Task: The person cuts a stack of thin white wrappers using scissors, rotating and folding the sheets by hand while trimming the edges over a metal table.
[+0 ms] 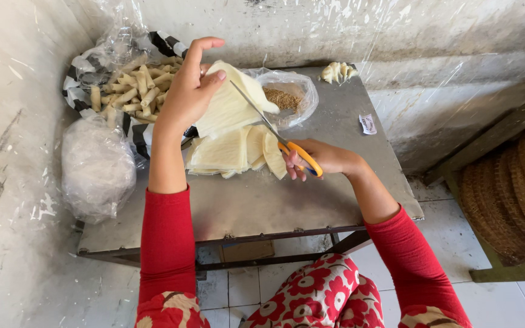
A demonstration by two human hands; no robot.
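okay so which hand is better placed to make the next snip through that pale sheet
Right, most likely. The right hand holds the orange-handled scissors, blades at the sheet. The left hand is holding that sheet up.

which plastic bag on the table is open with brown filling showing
The small clear bag at the back, just behind the scissors. Its mouth is open on brown crumbly filling; the big bag at the left edge is bunched shut and whitish.

small white label (367,124) on table's right; clear bags (97,167) at left & back.
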